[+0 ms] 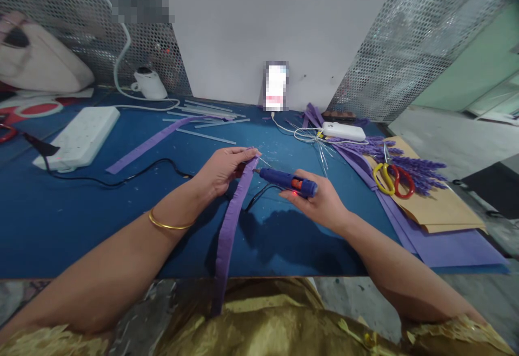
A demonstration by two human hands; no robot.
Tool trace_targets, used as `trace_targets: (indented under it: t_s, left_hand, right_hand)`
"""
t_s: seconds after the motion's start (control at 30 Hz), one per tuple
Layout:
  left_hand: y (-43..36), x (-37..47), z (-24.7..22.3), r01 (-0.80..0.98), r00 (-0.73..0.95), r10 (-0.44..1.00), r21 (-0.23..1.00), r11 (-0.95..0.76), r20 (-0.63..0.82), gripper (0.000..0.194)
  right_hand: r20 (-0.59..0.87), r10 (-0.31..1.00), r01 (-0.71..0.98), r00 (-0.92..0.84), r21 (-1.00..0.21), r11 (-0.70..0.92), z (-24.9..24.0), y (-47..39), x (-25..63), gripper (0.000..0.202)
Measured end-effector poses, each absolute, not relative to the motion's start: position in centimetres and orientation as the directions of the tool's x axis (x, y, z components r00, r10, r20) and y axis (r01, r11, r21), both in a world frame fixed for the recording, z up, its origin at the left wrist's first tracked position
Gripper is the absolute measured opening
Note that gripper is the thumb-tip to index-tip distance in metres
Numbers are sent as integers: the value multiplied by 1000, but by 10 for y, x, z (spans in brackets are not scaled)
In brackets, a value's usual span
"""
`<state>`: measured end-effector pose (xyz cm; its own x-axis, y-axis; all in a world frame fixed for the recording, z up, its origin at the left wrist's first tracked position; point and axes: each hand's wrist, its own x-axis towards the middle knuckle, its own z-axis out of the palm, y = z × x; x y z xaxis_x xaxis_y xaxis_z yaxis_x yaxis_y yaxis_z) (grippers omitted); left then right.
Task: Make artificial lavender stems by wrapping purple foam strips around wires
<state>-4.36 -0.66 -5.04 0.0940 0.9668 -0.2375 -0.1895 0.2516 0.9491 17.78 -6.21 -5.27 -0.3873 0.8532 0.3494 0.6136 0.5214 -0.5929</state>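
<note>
My left hand (227, 169) pinches the upper end of a long purple crepe paper strip (233, 221), which hangs down past the table's front edge. A thin wire (265, 161) sticks out to the right from the pinched end. In my right hand (322, 199) is a blue glue gun (279, 178), with a small red light glowing underneath. Its nozzle points left and is at the strip, just below my left fingertips; whether it touches the paper I cannot tell. A black cord trails from the gun behind the strip.
Another purple strip (150, 145) and several glue sticks (211, 110) lie at the back left, near a white power strip (87, 131). A lit phone (275, 86) leans against the board. On the right are scissors (393, 180), purple flower stems (421, 167), brown paper (446, 210) and a white power bank (344, 131).
</note>
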Motion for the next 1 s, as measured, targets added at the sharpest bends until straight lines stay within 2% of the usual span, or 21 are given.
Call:
trace_targets:
  t_s: [0.43,0.67,1.0]
  left_hand:
    - [-6,-44,-50,-216,102,969,946,244,-227,26]
    - [-6,-43,-50,-246,117,968,938,246,-224,25]
    - [-5,-44,-51,-264,98,963,927,268,-251,23]
  right_hand:
    - [318,853,614,-414,-595,519,-51,-65,176,35]
    - [352,824,564,-444,-604,563,-50,-67,176,34]
    - [296,864,611,-407,-615,499,-50,-64,177,35]
